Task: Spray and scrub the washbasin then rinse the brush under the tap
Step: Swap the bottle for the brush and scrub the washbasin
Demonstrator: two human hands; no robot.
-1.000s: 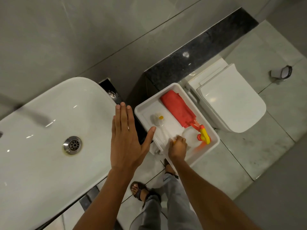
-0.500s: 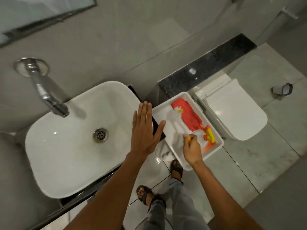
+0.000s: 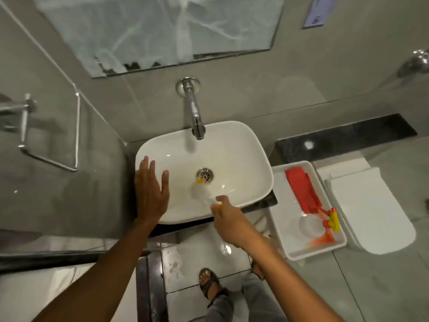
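A white washbasin [image 3: 243, 159] sits in the middle of the view, with a chrome tap [image 3: 194, 112] coming out of the wall above it and a metal drain [image 3: 204, 175] in its bottom. My right hand [image 3: 228, 219] grips the handle of a pale brush [image 3: 201, 190], blurred by motion, whose head with a yellow tip lies inside the basin just below the drain. My left hand [image 3: 151, 191] is flat with fingers spread over the basin's left rim. A spray bottle [image 3: 310, 225] with a yellow and orange trigger lies in a white tray [image 3: 278, 205] to the right.
A red cloth [image 3: 301, 189] lies in the tray beside the bottle. A closed white toilet [image 3: 371, 205] stands further right. A smeared mirror [image 3: 160, 31] hangs above the tap, a glass panel and towel rail [image 3: 23, 122] are left. My sandalled feet [image 3: 209, 282] are on wet tiles.
My right hand lifted the brush out of the tray and carried it left into the basin. My left hand moved from the basin's right side to its left rim. The view swung left.
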